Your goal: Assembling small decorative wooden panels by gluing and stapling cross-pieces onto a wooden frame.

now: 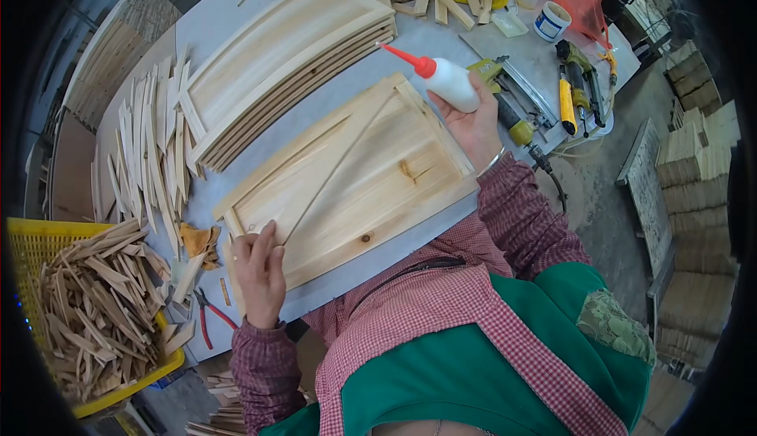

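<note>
A pale wooden panel (pixel 398 191) with a raised frame lies on the table before me. Across it runs a thin wooden strip (pixel 341 169) at a slant, its upper end by the panel's far edge. My left hand (pixel 262 274) is closed at the strip's lower end, near the panel's left side. In my right hand (pixel 477 124) is a white glue bottle (pixel 453 85) with a red nozzle, tilted over the panel's far right corner. The nozzle points up and left, apart from the wood.
Behind the panel stands a stack of similar panels (pixel 292 50). Loose strips (pixel 150 136) lie at left, above a yellow basket (pixel 31 235) of offcuts. Red-handled pliers (pixel 206 318) rest near the front edge. A nail gun (pixel 512 109) and a white tub (pixel 552 22) sit at right.
</note>
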The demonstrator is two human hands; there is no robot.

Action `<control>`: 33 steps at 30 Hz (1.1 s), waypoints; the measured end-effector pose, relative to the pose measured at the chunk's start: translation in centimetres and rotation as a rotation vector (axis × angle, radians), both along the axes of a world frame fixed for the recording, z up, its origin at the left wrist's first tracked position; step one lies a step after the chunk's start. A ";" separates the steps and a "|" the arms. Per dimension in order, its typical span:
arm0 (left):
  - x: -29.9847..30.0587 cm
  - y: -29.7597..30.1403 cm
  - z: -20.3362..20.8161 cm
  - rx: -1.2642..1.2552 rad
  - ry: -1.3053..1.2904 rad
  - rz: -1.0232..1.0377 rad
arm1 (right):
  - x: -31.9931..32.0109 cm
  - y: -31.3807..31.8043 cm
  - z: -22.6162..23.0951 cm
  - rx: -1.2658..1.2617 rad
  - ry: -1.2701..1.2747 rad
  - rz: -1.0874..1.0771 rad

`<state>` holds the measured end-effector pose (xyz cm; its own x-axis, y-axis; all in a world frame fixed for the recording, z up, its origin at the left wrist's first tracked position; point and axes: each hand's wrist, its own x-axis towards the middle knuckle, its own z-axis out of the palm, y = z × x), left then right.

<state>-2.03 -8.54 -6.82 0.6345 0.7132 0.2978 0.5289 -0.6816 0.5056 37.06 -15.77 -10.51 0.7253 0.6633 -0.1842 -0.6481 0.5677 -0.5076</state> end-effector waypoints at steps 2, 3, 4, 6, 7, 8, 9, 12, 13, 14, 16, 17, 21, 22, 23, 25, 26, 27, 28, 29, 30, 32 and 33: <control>1.2 -0.2 -1.0 0.015 0.009 -0.001 | 0.0 -0.1 -1.3 -0.007 0.043 0.068; 1.9 -0.2 -1.6 0.033 0.013 -0.001 | 0.0 -0.2 -1.7 -0.011 0.063 0.103; 2.5 -0.2 -2.0 0.051 0.015 -0.001 | 0.0 -0.2 -1.9 -0.015 0.065 0.106; 3.3 0.2 -2.7 0.068 0.030 0.001 | -0.3 0.0 -2.0 -0.018 0.038 0.110; 3.7 0.4 -2.9 0.086 0.040 0.001 | -0.3 0.0 -2.1 -0.019 0.024 0.112; 4.0 0.5 -3.1 0.104 0.050 0.001 | -0.3 0.0 -2.1 -0.021 0.027 0.111; 4.4 0.5 -3.1 0.102 0.052 -0.001 | -0.2 -0.1 -2.0 -0.022 0.027 0.120; 5.0 0.7 -3.2 0.097 0.069 0.005 | -0.2 -0.1 -2.1 -0.023 0.029 0.145; 5.1 0.8 -3.3 0.094 0.071 0.004 | -0.1 -0.2 -2.2 -0.025 0.029 0.144; 5.1 0.8 -3.5 0.092 0.068 0.001 | 0.0 -0.3 -2.4 -0.027 0.029 0.143; 5.0 0.8 -3.5 0.092 0.061 0.010 | 0.0 -0.2 -2.4 -0.028 0.031 0.157; 4.9 0.8 -3.7 0.088 0.066 0.021 | 0.0 -0.1 -2.5 -0.022 0.024 0.142; 4.0 0.5 -5.1 0.141 0.010 0.052 | 0.1 0.9 -3.6 0.002 0.013 0.101; 4.4 0.7 -5.7 0.160 -0.025 0.051 | 0.6 0.5 -4.0 0.017 -0.010 0.117; 4.7 0.9 -5.9 0.150 -0.021 0.046 | 1.5 0.2 -4.3 0.034 -0.031 0.136; 5.2 1.0 -6.2 0.132 -0.019 0.049 | 2.1 -0.4 -4.4 0.062 -0.068 0.184; 5.1 0.8 -6.1 0.128 -0.023 0.050 | 2.3 -0.5 -4.2 0.026 -0.060 0.166; 5.2 0.7 -6.1 0.124 -0.009 0.100 | 2.5 -0.3 -4.2 -0.007 -0.062 0.141; 5.0 0.5 -6.1 0.115 -0.003 0.098 | 2.2 -0.1 -4.3 -0.008 -0.053 0.189; 5.0 0.3 -5.9 0.106 -0.004 0.084 | 2.1 -0.1 -4.0 0.011 -0.062 0.195; 4.9 0.1 -6.1 0.102 -0.004 0.113 | 2.1 -0.2 -4.0 0.030 -0.074 0.194; 4.7 -0.4 -6.5 0.108 -0.021 0.111 | 2.3 -0.1 -4.4 0.026 -0.088 0.222; 4.7 -0.6 -6.6 0.112 -0.031 0.104 | 2.5 -0.1 -4.6 0.025 -0.101 0.222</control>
<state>2.67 -9.10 -13.41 0.5481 0.7359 0.3974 0.5850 -0.6769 0.4467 39.51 -15.88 -15.14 0.5754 0.8118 -0.0998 -0.7048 0.4302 -0.5640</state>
